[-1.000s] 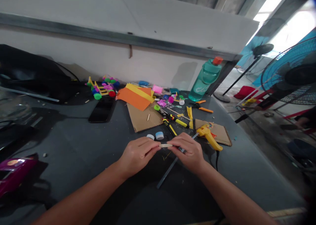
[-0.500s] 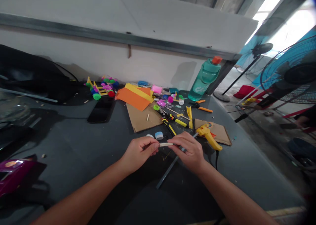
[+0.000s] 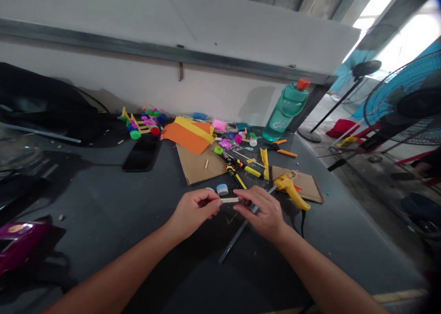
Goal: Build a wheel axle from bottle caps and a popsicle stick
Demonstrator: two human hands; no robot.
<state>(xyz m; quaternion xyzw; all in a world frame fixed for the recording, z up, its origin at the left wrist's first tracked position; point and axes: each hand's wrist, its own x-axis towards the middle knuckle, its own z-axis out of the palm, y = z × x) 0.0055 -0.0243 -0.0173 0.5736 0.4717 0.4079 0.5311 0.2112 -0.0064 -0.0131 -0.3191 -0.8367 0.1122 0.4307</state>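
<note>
Two short pale sticks [image 3: 229, 200] lie side by side, pinched at their left end between the thumb and fingers of my left hand [image 3: 197, 208]. At their right end is my right hand [image 3: 261, 208], its thumb and fingertips parted around the stick ends. A blue-and-white cap [image 3: 222, 189] stands just beyond the sticks, with a white cap [image 3: 209, 190] partly hidden behind my left hand. Under and beside my right hand runs a clear glue stick [image 3: 234, 240]. The yellow glue gun [image 3: 291, 190] rests to the right on cardboard.
Yellow-and-black pliers [image 3: 237, 175], brown cardboard [image 3: 193, 164] and orange sheets [image 3: 188, 137] lie beyond my hands. A phone [image 3: 141, 154] and small colourful models [image 3: 148, 123] are at the left. A green bottle [image 3: 285, 111] stands at the back right.
My right thumb and fingertips have parted slightly at the right end of the sticks, showing more of them. My left hand still holds them.
</note>
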